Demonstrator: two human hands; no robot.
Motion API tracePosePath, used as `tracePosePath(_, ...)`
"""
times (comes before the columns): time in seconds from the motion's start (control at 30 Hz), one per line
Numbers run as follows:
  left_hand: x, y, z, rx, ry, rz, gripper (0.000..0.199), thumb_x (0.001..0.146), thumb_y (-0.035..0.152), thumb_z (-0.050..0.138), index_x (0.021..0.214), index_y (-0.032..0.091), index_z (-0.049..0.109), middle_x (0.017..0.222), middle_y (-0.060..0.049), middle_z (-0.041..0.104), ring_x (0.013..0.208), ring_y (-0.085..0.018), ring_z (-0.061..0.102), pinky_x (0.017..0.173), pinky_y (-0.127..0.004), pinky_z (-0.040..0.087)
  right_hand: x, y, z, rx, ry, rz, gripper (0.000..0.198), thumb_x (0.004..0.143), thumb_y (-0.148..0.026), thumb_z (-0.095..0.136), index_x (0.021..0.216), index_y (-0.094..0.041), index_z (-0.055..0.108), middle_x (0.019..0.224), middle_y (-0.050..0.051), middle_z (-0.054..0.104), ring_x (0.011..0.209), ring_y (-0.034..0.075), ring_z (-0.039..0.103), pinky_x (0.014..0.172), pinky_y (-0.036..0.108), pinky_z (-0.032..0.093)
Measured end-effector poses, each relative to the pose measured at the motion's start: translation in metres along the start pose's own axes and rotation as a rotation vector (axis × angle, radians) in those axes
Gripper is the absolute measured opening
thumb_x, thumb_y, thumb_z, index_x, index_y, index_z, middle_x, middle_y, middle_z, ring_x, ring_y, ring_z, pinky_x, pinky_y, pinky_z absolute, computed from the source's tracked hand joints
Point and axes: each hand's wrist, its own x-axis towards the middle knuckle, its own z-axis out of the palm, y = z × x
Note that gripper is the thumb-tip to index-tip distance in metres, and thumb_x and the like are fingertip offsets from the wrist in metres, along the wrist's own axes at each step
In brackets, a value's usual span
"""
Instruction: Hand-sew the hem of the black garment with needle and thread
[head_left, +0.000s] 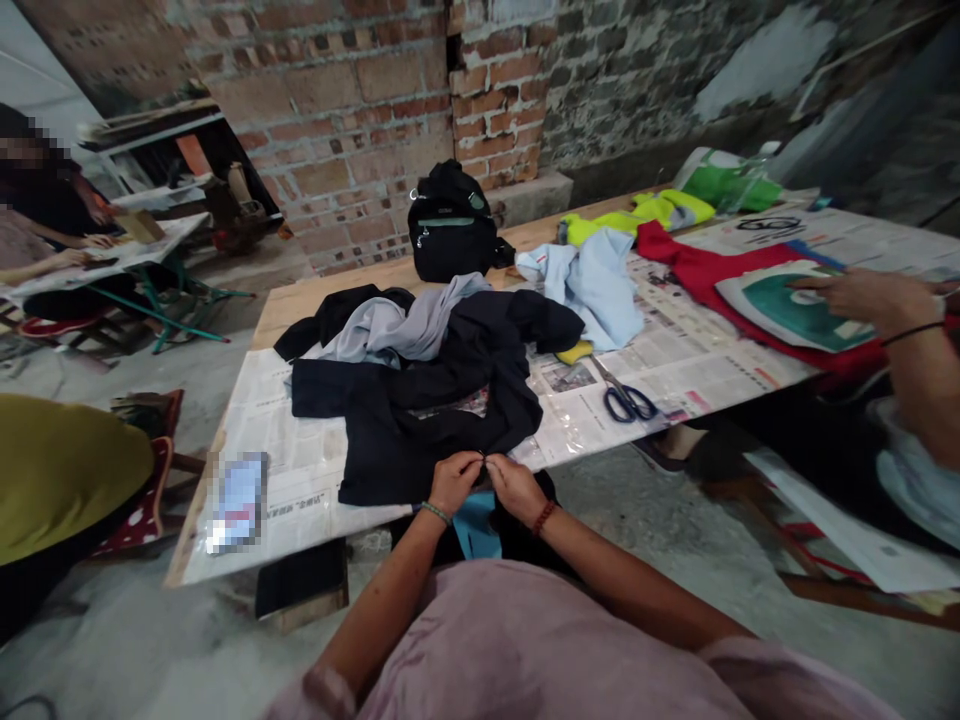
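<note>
At the front edge of a wooden table (pixel 375 272) covered with printed newspaper sheets (pixel 247 420), a person works with both bare hands on a black, matte, soft-looking fabric garment (pixel 405 450). The garment lies in loose folds on the newspaper, its near side reaching the table's edge. The left hand (pixel 456 482), a string of green beads at its wrist, and the right hand (pixel 517 488), wearing red beads, meet there. Fingertips of each are closed in a pinch on what looks like a small dark bit of the garment's edge; exactly what sits between them is too small to tell.

The cloth appears light, limp and hardly fragile, more apt to bunch or slide in folds than to slip from a firm pinch. Its edge, taken close on either side of the point being worked, looks the best hold, with the bulk left resting on the table so its weight does not drag. A heap of soft grey cloth (pixel 412 325) lies against its far side and could shift with it. Metal scissors with dark blue loop handles (pixel 628 403) rest to the right, apart from both hands, while a piece of light blue cloth (pixel 478 528) shows just below them.
</note>
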Motion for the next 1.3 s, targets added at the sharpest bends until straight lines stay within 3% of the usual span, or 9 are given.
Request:
tracePosePath(0.2, 0.001, 0.002, -0.001, -0.041, 0.008, -0.038, 0.017, 0.075, 0.019, 0.052, 0.085, 0.018, 0.066, 0.085, -0.003, 0.068, 0.079, -0.012, 0.062, 0.075, -0.024, 0.049, -0.009, -0.003, -0.014, 0.056, -0.003, 0.059, 0.026, 0.085, -0.027, 0.034, 0.078, -0.019, 0.058, 0.068, 0.002, 0.061, 0.064, 0.012, 0.055, 0.062, 0.021, 0.036)
tracePosePath(0.43, 0.001, 0.002, -0.002, -0.03, -0.006, -0.01, 0.018, 0.075, 0.016, 0.052, 0.085, 0.019, 0.067, 0.087, -0.003, 0.068, 0.081, -0.013, 0.062, 0.077, -0.025, 0.049, -0.007, -0.005, -0.016, 0.03, -0.049, 0.034, 0.025, 0.079, -0.021, 0.04, 0.065, -0.018, 0.06, 0.066, 0.002, 0.06, 0.063, 0.011, 0.051, 0.062, 0.02, 0.035)
tracePosePath(0.63, -0.002, 0.0, 0.0, 0.018, -0.027, 0.038, 0.018, 0.076, 0.016, 0.051, 0.085, 0.02, 0.067, 0.083, -0.002, 0.068, 0.078, -0.012, 0.062, 0.075, -0.024, 0.048, 0.0, 0.001, -0.012, 0.175, -0.074, 0.155, 0.023, 0.075, -0.018, 0.041, 0.072, -0.019, 0.064, 0.068, 0.002, 0.063, 0.064, 0.013, 0.054, 0.058, 0.021, 0.037)
tracePosePath(0.83, -0.003, -0.004, 0.002, 0.028, -0.049, 0.07, 0.019, 0.077, 0.016, 0.05, 0.085, 0.021, 0.067, 0.082, -0.002, 0.068, 0.078, -0.011, 0.061, 0.074, -0.023, 0.048, 0.003, -0.009, -0.013, 0.251, -0.044, 0.204, 0.024, 0.075, -0.023, 0.039, 0.069, -0.019, 0.063, 0.048, -0.001, 0.054, 0.052, 0.012, 0.049, 0.045, 0.02, 0.032)
tracePosePath(1.0, -0.005, -0.003, 0.004, 0.011, -0.031, 0.069, 0.019, 0.077, 0.016, 0.05, 0.085, 0.021, 0.067, 0.081, -0.002, 0.068, 0.076, -0.011, 0.061, 0.073, -0.022, 0.048, 0.002, -0.013, -0.011, 0.311, -0.041, 0.283, 0.025, 0.075, -0.031, 0.04, 0.072, -0.018, 0.062, 0.053, 0.0, 0.056, 0.045, 0.011, 0.047, 0.039, 0.02, 0.03)
tracePosePath(1.1, -0.006, -0.001, 0.004, -0.013, -0.003, 0.052, 0.019, 0.077, 0.017, 0.05, 0.084, 0.021, 0.067, 0.08, -0.001, 0.068, 0.076, -0.011, 0.061, 0.073, -0.022, 0.048, -0.001, -0.01, -0.02, 0.217, -0.056, 0.218, 0.024, 0.075, -0.033, 0.042, 0.071, -0.019, 0.06, 0.057, 0.001, 0.058, 0.049, 0.012, 0.05, 0.046, 0.021, 0.035)
tracePosePath(1.3, -0.008, 0.002, 0.004, -0.022, 0.009, 0.031, 0.02, 0.077, 0.016, 0.05, 0.085, 0.022, 0.067, 0.081, -0.001, 0.068, 0.075, -0.011, 0.06, 0.073, -0.021, 0.048, 0.019, -0.005, -0.051, -0.015, 0.162, 0.028, 0.025, 0.078, -0.033, 0.042, 0.081, -0.017, 0.061, 0.076, 0.006, 0.059, 0.066, 0.015, 0.053, 0.065, 0.025, 0.04)
